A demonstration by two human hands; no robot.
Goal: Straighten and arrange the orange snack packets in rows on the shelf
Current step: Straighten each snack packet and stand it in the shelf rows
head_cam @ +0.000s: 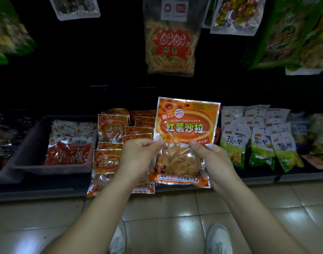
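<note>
Both hands, left hand [138, 154] and right hand [214, 160], pinch one orange packet [184, 138] upright by its sides; best set down squarely beside the stacked orange packets [113, 132] on the shelf [257, 177].

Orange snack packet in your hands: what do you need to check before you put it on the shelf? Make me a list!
1. Grip: left hand and right hand pinch the held orange packet at both sides: ok.
2. Held packet upright, label facing out: ok.
3. Shelved orange packets in straight rows: not ok, they overlap crookedly.
4. Free spot behind the held packet: cannot tell, hidden.
5. White-green packets stand clear to the right: ok.
</note>
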